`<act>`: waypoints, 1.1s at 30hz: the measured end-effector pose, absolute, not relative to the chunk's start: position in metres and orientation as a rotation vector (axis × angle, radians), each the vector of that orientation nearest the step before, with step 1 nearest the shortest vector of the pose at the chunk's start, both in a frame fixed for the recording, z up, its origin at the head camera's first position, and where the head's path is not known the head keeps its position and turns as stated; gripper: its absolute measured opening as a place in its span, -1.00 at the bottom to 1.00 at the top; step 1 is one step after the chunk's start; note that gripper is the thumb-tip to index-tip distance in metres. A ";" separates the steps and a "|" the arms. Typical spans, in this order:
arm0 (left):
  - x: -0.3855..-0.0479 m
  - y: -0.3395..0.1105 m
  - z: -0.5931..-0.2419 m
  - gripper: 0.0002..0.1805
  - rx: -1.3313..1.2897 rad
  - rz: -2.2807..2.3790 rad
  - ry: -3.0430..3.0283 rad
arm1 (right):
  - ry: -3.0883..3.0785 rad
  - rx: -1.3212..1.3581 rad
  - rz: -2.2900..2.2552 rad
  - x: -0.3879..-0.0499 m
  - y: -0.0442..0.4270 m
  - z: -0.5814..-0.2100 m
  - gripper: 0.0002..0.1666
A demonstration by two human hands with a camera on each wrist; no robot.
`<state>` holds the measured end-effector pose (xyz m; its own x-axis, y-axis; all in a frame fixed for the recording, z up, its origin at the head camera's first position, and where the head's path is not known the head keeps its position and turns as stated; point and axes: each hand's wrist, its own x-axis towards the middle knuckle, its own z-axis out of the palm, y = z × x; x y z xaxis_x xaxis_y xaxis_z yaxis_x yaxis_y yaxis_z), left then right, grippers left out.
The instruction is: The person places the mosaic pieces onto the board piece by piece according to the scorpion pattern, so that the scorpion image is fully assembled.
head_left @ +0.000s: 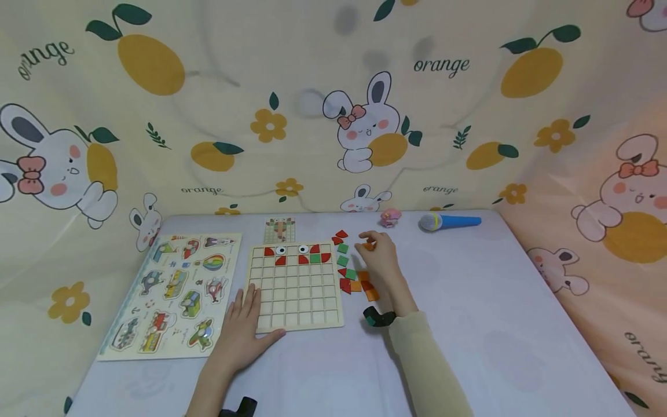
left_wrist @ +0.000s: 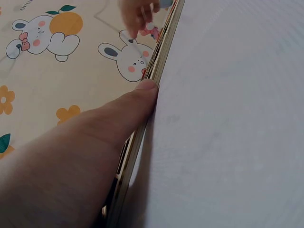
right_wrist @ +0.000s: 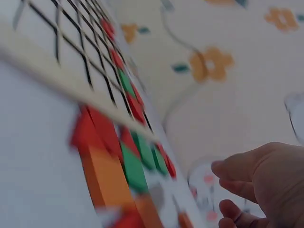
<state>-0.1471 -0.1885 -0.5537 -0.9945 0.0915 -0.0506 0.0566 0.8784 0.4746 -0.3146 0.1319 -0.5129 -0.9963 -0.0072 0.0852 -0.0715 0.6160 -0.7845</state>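
Picking tiles (head_left: 351, 274), apparently, your half-curled right hand (head_left: 382, 258), hold unclear, next needs a pinch; your spread left hand (head_left: 243, 325) touches the board (head_left: 299, 289).

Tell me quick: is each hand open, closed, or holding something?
Left hand: open, touching the grid board.
Right hand: by an orange piece; can't tell if gripping it.

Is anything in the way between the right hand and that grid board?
Only loose red and green tiles, lying low between the right hand and the grid board, beside its right edge. Nothing taller is visible there, so the hand could probably pass over them.
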 end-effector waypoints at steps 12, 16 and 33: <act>-0.145 -0.190 -0.551 0.30 0.143 0.736 3.000 | -2.724 -0.035 1.372 -0.318 0.167 -0.542 -0.60; -0.146 -0.190 -0.550 0.30 0.146 0.735 2.996 | -2.721 0.032 1.391 -0.319 0.166 -0.547 -0.67; -0.147 -0.189 -0.553 0.30 0.149 0.746 2.979 | -2.999 0.608 1.322 -0.314 0.162 -0.546 -0.79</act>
